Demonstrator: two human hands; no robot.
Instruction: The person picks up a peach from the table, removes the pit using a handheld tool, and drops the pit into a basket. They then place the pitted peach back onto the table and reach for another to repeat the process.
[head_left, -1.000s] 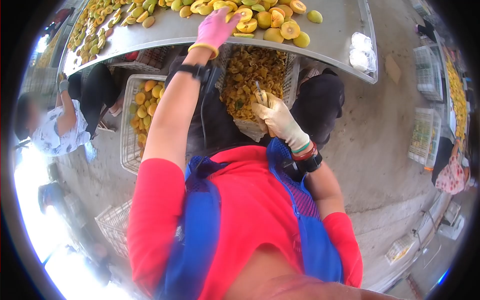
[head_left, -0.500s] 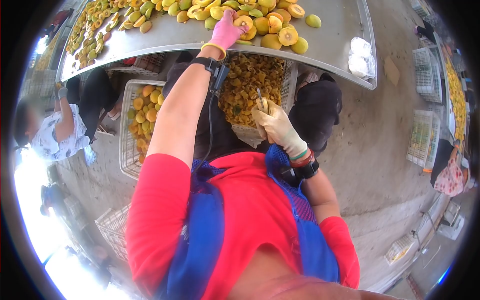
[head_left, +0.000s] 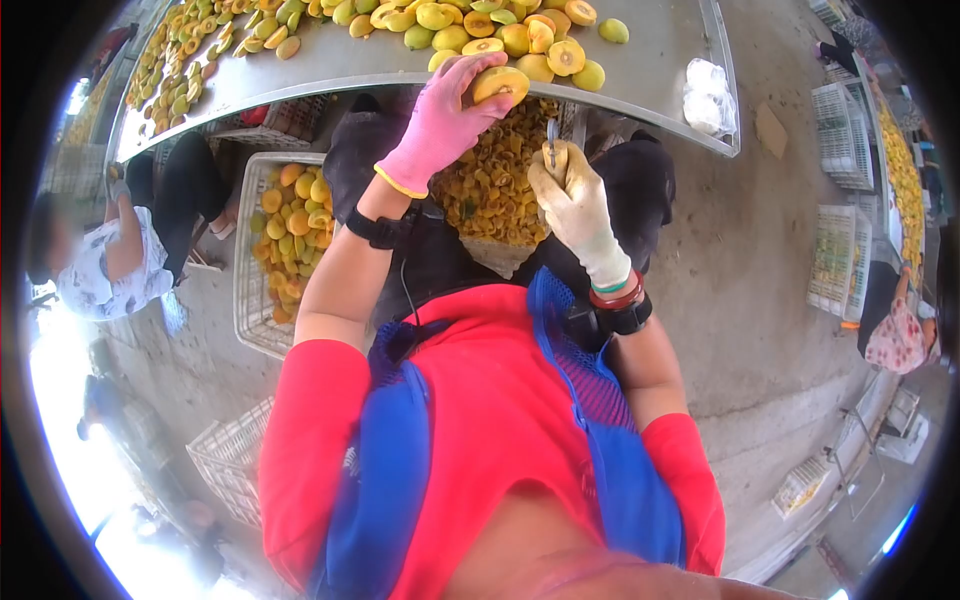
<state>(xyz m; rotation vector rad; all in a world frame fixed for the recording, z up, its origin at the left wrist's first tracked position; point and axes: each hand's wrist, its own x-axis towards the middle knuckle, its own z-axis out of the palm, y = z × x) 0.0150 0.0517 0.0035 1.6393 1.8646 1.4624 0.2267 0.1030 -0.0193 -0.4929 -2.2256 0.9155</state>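
Note:
My left hand (head_left: 440, 125), in a pink glove, is closed around a halved yellow peach (head_left: 503, 84), its cut face turned toward the right. It is just off the near edge of the metal table (head_left: 640, 80). My right hand (head_left: 575, 200), in a whitish glove, grips a small knife (head_left: 552, 143) with its blade pointing up; most of the handle is hidden in the fingers. Below and between the hands, a crate of cut yellow fruit pieces (head_left: 490, 180) stands between my knees. On the table, a heap of halved peaches (head_left: 430, 18) lies past my left hand.
A white crate (head_left: 245, 245) of whole-looking peaches stands left of my legs. A clear plastic bag (head_left: 706, 100) lies at the table's right corner. Another person (head_left: 110, 255) sits at the left, and one more (head_left: 895, 330) at the far right. Stacked crates (head_left: 840, 135) stand on the right.
My left hand has drawn back from the heap toward me, now with a halved peach in it. My right hand with the knife has risen and shifted right.

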